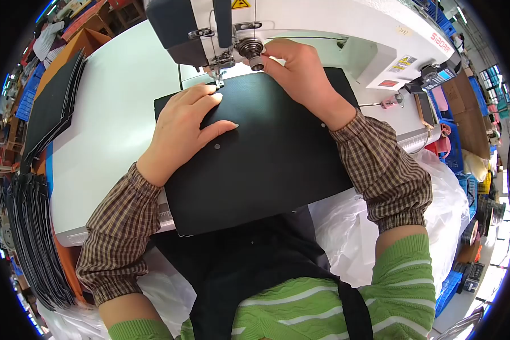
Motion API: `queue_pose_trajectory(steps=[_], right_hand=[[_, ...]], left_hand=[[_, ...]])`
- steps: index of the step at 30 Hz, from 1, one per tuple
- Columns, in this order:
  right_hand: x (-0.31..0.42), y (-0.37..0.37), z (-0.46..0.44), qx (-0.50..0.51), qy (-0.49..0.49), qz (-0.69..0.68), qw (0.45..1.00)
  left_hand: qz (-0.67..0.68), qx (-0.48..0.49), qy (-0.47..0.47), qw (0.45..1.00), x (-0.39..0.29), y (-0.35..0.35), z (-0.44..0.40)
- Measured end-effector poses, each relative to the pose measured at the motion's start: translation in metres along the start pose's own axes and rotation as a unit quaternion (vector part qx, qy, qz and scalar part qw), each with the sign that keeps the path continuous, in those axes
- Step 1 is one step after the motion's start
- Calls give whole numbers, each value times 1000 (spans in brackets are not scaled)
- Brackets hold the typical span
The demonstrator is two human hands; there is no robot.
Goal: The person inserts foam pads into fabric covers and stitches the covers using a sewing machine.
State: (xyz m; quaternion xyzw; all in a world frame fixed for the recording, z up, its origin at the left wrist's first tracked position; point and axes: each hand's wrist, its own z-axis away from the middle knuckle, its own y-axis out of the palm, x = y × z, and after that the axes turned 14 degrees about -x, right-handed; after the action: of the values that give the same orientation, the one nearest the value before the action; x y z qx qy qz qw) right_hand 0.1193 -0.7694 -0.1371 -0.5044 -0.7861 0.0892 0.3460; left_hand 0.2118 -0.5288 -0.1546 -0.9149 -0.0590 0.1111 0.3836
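A black rectangular panel (260,164) with small round metal studs lies on the white bed of a sewing machine (317,17) and overhangs its front edge. My left hand (188,119) rests flat on the panel's left part, fingers and thumb stretched out, fingertips close beside the presser foot (219,79). The presser foot stands at the panel's far edge. Above the panel, my right hand (297,71) pinches the round tension knob (254,54) on the machine head between thumb and fingers. Whether the needle is in the panel I cannot tell.
Stacked black panels (54,107) lean at the left of the white table (107,124), with a further black pile (37,243) below them. At the right are a small control panel (438,75), a pink-handled tool (391,102) and clear plastic sheeting (436,192).
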Motion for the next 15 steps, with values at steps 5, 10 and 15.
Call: queue_pose_trajectory(steps=[5, 10, 15], right_hand=[[-3, -2, -1, -16, 85, -28, 996], [-1, 2, 6, -27, 63, -14, 998], [0, 1, 10, -47, 6, 28, 998]], left_hand=[[9, 24, -12, 1000, -3, 0, -4], [5, 32, -7, 999, -8, -4, 0], [14, 30, -5, 999, -9, -5, -1]])
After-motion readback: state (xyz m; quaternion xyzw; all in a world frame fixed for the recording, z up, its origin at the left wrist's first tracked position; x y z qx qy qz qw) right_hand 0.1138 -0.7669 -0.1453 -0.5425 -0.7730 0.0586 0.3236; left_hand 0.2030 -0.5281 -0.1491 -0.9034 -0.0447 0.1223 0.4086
